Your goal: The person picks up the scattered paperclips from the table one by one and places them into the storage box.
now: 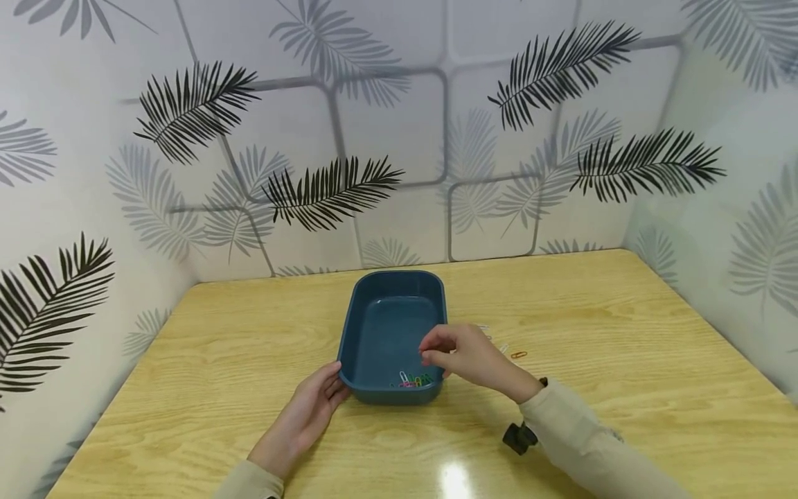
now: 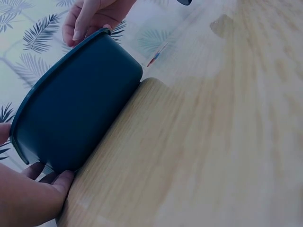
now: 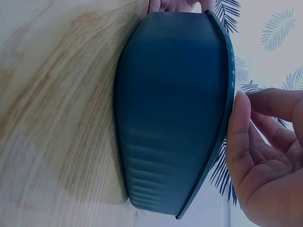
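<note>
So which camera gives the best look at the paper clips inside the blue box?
The head view: it looks down into the box, showing the paper clips bunched at its near end. Both wrist views show only the box's outside walls, which hide them.

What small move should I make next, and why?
Probably lower your right hand and loosen its pinch over the paper clips in the blue tray: it hovers over the tray's right side, close to them, while your left hand holds the near left corner. I can't tell whether your right hand pinches a clip.
</note>
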Motion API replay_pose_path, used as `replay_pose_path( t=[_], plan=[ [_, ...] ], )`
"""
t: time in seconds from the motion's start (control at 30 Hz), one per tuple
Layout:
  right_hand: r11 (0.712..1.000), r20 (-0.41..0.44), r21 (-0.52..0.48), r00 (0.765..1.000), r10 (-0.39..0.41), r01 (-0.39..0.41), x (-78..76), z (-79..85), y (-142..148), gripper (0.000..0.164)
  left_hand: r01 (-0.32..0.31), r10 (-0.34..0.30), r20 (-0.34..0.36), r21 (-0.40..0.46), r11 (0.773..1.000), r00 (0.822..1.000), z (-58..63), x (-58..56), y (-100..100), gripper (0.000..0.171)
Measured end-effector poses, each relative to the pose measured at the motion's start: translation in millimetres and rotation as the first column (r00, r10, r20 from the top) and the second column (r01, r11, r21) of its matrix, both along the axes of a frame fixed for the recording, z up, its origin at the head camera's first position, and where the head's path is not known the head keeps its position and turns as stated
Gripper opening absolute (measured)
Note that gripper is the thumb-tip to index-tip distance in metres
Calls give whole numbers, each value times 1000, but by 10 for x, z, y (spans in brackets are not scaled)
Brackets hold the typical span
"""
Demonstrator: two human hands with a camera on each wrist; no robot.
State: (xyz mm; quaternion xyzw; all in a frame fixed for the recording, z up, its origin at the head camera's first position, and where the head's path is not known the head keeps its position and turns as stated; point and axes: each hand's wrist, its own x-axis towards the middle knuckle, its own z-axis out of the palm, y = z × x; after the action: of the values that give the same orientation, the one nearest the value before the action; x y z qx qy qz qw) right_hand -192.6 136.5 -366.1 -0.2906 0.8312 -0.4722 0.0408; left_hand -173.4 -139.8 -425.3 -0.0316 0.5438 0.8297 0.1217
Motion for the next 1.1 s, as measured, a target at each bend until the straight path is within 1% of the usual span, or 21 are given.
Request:
replay_pose_path(
  t=[0.13, 0.23, 0.4, 0.53, 0.73, 0.87, 0.93, 1.0, 1.1],
  plan=[
    [1000, 7, -3, 1000, -2, 2, 0, 14, 2, 10, -3, 3, -7, 2, 1000, 1000, 0, -9, 2, 46],
    [1000, 16, -11, 1000, 10, -10, -5, 17, 18, 11, 3, -3, -8, -1, 1000, 1000, 2, 0, -1, 46],
    [999, 31, -39, 999, 5, -4, -66, 6, 89, 11, 12, -12, -4, 0, 1000, 1000, -4, 8, -4, 46],
    [997, 51, -70, 998, -31, 34, -155, 17, 192, 11, 5, -5, -7, -1, 1000, 1000, -6, 2, 6, 47],
    [990, 53, -62, 991, -121, 124, -298, 48, 351, 16, 10, -10, -17, -16, 1000, 1000, -1, -6, 1, 52],
    [982, 69, -60, 982, -174, 178, -469, -20, 426, 20, 11, -11, -10, -24, 1000, 1000, 31, -6, -42, 52],
    [981, 69, -31, 979, -190, 192, -566, -63, 482, 21, 16, -16, -5, -20, 1000, 1000, 42, -8, -47, 52],
    [978, 57, 23, 977, -207, 206, -665, -96, 550, 21, 28, -28, -6, -13, 1000, 1000, 43, -6, -37, 52],
    [964, -4, 125, 972, -235, 233, -799, -126, 649, 19, 25, -25, -6, -4, 1000, 1000, 15, 2, -15, 50]
  ],
)
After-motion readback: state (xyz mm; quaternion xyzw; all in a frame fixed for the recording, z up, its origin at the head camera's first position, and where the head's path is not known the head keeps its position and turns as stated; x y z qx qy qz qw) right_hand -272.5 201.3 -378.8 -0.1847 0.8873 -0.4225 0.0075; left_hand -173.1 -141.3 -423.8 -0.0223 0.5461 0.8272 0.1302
